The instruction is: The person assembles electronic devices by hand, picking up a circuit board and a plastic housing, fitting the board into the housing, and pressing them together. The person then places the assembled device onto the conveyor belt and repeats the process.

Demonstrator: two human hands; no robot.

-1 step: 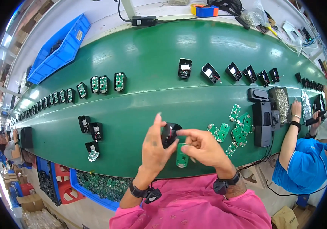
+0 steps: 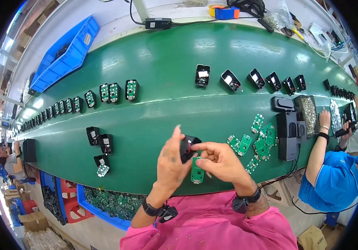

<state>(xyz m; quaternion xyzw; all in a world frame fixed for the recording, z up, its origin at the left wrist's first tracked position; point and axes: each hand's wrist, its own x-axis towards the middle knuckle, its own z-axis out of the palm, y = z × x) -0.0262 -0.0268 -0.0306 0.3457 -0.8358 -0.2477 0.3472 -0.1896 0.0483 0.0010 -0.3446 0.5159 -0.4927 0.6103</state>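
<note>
My left hand [image 2: 170,161] is wrapped around a small black plastic housing [image 2: 192,139], holding it tilted over the bench's near edge. Something red, perhaps a wire, shows inside it. In my right hand [image 2: 227,161] a green circuit board [image 2: 196,174] is pinched below the housing. The right index fingertip reaches to the housing's opening. To the left sit a few open black housings [image 2: 105,143], one with a circuit board [image 2: 102,170] leaning on it. Loose green circuit boards [image 2: 262,146] lie in a pile to the right.
Open housings [image 2: 230,80] and board-fitted housings [image 2: 131,90] line the green bench [image 2: 162,54]. A black device [image 2: 287,135] and a box of small metal parts [image 2: 308,116] stand right, beside a co-worker in blue [image 2: 333,179]. Below left is a blue bin of boards [image 2: 114,204].
My left hand and the housing have shifted slightly right. The circuit board in my right hand has moved a little left.
</note>
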